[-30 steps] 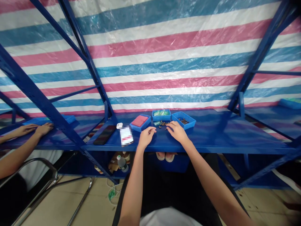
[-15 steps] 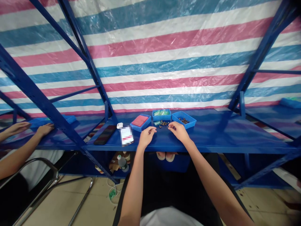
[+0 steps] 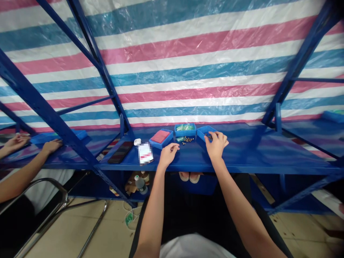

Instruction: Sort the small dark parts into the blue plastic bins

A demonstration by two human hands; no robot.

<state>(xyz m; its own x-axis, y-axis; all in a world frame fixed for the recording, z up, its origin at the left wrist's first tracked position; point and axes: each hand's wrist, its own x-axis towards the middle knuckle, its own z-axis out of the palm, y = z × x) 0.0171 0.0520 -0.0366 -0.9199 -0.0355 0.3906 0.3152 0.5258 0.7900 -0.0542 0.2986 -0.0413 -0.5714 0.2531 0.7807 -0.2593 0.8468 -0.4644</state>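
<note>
My left hand [image 3: 168, 154] is closed just above the blue shelf, its fingers curled together; anything between them is too small to make out. My right hand [image 3: 215, 144] is over the right blue bin [image 3: 201, 133], which holds small dark and brassy parts; its fingertips are at the bin's near part and what they hold, if anything, is hidden. A small pile of similar parts [image 3: 189, 139] lies on the shelf beside a green packet [image 3: 181, 139]. Behind it stands a blue bin of green packets [image 3: 185, 128]. The left bin holds pink sheets [image 3: 160, 136].
A dark phone [image 3: 120, 152], a white case [image 3: 137, 142] and a blurred-out bright item [image 3: 145, 153] lie on the left of the shelf [image 3: 249, 150]. Slanted blue posts flank it. At far left, another person's hands [image 3: 52, 145] rest near a blue tray [image 3: 76, 134].
My right hand has moved right, from beside the small pile to over the right bin. My left hand has hardly moved. The other person's far hand has shifted left.
</note>
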